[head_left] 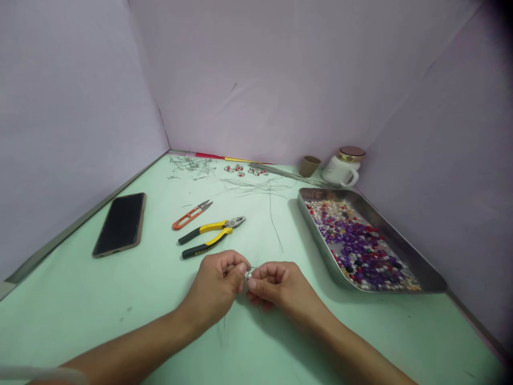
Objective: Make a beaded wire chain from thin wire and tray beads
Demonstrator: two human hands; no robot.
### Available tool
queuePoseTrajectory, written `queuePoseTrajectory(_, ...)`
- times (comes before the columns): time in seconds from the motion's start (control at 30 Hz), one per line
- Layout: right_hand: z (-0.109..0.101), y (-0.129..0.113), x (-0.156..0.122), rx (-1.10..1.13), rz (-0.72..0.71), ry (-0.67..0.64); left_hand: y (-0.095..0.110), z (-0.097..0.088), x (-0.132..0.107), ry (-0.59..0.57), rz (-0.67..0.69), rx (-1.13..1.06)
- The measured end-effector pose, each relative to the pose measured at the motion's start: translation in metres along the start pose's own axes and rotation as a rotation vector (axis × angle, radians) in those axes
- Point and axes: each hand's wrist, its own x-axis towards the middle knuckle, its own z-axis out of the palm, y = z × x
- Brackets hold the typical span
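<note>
Close together over the middle of the table, my left hand [220,280] and my right hand [278,286] both pinch a small piece of beaded wire. Its white pearl beads [249,275] show between the fingertips. Faint thin wire ends hang below my left hand; my fingers hide the rest of the piece. Just beyond my left hand lie pliers [212,235] with yellow and black handles. Orange thread snips [191,215] rest behind them, blades pointing away to the right.
A metal tray [320,240] of mixed beads stands at right. A phone [120,223] lies at left. Toward the back are loose wires [256,186], wire scraps [192,166], red-and-white beaded pieces [239,170], a brown cup [309,166] and a lidded white mug [339,170]. Pale walls enclose the table.
</note>
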Motion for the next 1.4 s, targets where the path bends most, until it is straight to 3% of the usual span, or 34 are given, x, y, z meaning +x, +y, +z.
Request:
queuePoseTrajectory(0.13,0.001,0.002,0.000,0.100,-0.034,0.030,0.000,-0.001,0.003,-0.025,0.031,0.007)
queuePoseTrajectory(0.33,0.004,0.002,0.000,0.059,-0.057,0.072,0.001,-0.006,0.003,-0.021,0.063,0.130)
queuePoseTrajectory(0.77,0.008,0.010,0.000,0.022,-0.194,0.126,-0.002,-0.006,-0.001,0.059,0.378,0.454)
queuePoseTrajectory(1.0,0.010,0.009,-0.003,-0.008,-0.184,0.180,-0.004,-0.008,-0.003,0.073,0.540,0.549)
queuePoseTrajectory(1.2,0.011,0.008,-0.001,-0.025,-0.164,0.204,-0.007,-0.008,0.000,0.027,0.503,0.579)
queuePoseTrajectory(1.4,0.013,0.011,0.001,-0.011,-0.164,0.172,0.005,-0.009,0.003,-0.176,0.273,0.223)
